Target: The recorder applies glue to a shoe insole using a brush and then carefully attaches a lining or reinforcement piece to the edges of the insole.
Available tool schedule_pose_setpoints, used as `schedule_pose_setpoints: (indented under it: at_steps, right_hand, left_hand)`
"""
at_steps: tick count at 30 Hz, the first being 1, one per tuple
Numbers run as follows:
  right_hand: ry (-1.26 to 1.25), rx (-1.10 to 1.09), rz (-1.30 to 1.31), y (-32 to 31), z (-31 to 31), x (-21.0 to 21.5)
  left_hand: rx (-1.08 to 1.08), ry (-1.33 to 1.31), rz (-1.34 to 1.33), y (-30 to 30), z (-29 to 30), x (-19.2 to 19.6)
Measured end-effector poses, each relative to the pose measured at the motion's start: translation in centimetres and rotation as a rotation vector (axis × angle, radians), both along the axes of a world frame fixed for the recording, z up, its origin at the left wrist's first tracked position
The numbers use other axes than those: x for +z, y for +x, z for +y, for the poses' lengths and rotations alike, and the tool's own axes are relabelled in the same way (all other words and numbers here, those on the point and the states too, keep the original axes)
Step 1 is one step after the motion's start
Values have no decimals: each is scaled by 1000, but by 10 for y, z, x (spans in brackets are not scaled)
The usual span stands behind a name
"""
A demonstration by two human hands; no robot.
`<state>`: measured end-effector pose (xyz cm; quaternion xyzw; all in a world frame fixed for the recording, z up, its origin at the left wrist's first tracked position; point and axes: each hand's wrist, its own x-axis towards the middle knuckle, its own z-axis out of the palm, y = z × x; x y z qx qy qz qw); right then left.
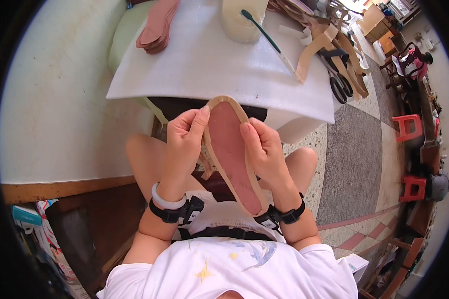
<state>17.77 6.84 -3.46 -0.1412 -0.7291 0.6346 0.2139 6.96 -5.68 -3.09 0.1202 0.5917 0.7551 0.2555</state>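
Note:
Between my two hands is an insole (227,144), reddish-brown in the middle with a tan strip folded round its edge. Its broad end points away from me and its narrow end hangs down over my lap. My left hand (188,130) pinches the left edge near the broad end, thumb on top. On the opposite edge, slightly lower, my right hand (265,147) grips with its thumb on the upper face. The fingers underneath are hidden by the insole.
On the white-covered table (194,74) lie a stack of reddish-brown insoles (157,27), a pale tub (243,20), a dark-tipped brush (269,37), tan strips (314,50) and black-handled scissors (340,87). Red stools (408,128) stand at the right. A wall (60,99) bounds the left.

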Motion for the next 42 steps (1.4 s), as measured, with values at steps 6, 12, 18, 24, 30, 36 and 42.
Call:
schedule_pose_setpoints:
  at_steps: [6,12,18,24,30,36,42]
  right_hand:
    - [-16,-9,-23,6,-10,3]
    - [67,32,-41,15,-1,17]
    - [105,-81,4,26,-9,20]
    - [108,-109,16,40,-19,13]
    - [-80,-38,13,48,-25,10]
    - [72,134,-177,75,-32,13]
    - [18,31,-132,93,-47,27]
  left_hand:
    - [39,-68,103,1,5,8]
    - [-3,14,99,5,-1,10]
    - [-152,40,40,12,7,21]
    - [-231,42,16,20,5,37]
    - [-176,6,15,32,-5,48]
    - [-14,234,-52,30,-16,41]
    - [-353,498,-320,23,-41,49]
